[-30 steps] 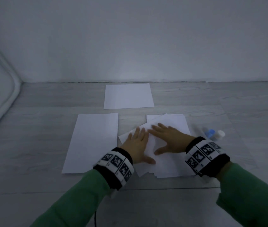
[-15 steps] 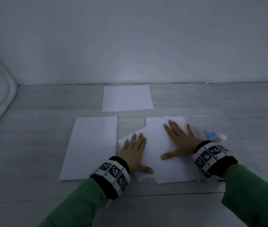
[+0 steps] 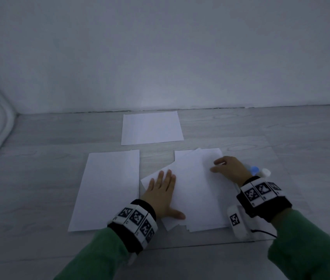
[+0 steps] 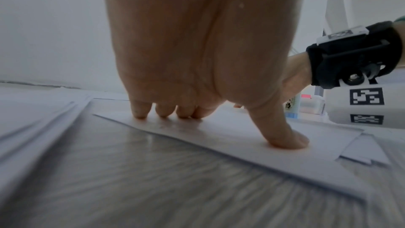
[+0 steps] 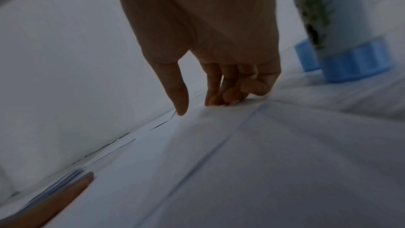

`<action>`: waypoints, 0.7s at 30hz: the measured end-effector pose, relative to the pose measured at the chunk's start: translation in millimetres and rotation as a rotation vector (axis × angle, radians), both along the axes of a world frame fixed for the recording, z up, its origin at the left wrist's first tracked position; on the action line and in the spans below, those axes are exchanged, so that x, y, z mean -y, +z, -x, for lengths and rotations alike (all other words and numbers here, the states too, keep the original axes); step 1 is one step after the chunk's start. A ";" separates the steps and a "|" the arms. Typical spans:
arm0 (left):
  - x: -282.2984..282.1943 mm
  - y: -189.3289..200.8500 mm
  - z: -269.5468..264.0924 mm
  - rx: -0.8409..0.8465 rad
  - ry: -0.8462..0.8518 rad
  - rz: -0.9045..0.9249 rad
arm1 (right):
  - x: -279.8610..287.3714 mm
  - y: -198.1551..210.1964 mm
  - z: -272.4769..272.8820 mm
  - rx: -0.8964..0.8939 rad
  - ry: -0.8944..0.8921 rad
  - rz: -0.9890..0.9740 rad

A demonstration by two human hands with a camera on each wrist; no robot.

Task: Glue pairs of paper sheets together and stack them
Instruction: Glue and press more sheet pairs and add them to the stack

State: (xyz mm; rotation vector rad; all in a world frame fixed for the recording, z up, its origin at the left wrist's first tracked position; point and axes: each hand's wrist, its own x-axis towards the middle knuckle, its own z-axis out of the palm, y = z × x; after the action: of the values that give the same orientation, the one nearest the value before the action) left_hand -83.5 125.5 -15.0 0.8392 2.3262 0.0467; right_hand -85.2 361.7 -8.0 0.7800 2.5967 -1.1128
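A loose pile of white paper sheets [image 3: 204, 211] lies right of centre, and its top sheet [image 3: 190, 184] is skewed, with one corner poking out to the left. My left hand [image 3: 161, 190] lies flat on that sheet's left part, fingers straight and thumb spread; the left wrist view shows the fingertips [image 4: 140, 112] and thumb pressing the paper [image 4: 219, 133]. My right hand [image 3: 230, 168] is at the pile's far right part, fingers bent, with the fingertips [image 5: 219, 100] touching the paper [image 5: 219, 162]. A glue stick [image 3: 260, 171] with a blue band [image 5: 355, 65] lies just right of it.
A second white stack [image 3: 107, 188] lies to the left and a single sheet [image 3: 152, 128] farther back, near the wall. The grey wood-grain surface [image 3: 281, 138] runs to the wall behind. A white pipe [image 3: 2, 126] curves along the left side.
My right hand has slid from the middle of the top sheet to its far right part, and its fingers have bent. My left hand has stayed flat on the sheet.
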 end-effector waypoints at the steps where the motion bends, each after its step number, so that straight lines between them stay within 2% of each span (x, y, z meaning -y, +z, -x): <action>1: 0.1 0.1 -0.2 -0.002 0.000 -0.002 | 1.4 1.0 2.3 0.018 0.001 0.014; 5: 0.6 -0.7 0.4 -0.004 0.010 -0.011 | 5.7 7.7 6.1 0.048 0.044 -0.010; 9: 1.2 4.2 0.5 0.027 0.058 -0.055 | 10.8 28.3 -4.0 -0.100 0.086 -0.055; 12: 11.8 14.8 6.0 0.010 0.222 -0.124 | 14.3 54.0 -14.5 -0.255 0.087 0.021; 14: 26.4 25.1 14.1 -0.004 0.437 -0.300 | 13.8 74.1 -16.6 -0.367 0.032 0.208; 17: 46.8 46.8 35.7 0.130 0.862 -0.791 | 13.3 94.6 -4.2 -0.488 -0.082 0.555; 19: 57.6 56.0 57.7 0.266 1.072 -1.092 | 17.5 94.5 15.0 -0.480 -0.137 0.677; 21: 66.5 60.8 81.5 0.292 1.179 -1.216 | 25.6 83.4 39.6 -0.420 -0.176 0.740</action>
State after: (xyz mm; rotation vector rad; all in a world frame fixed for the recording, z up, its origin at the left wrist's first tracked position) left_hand -165.0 59.0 45.8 -0.2273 1.9990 2.0122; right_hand -124.7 336.1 75.4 0.6384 2.1111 -2.2967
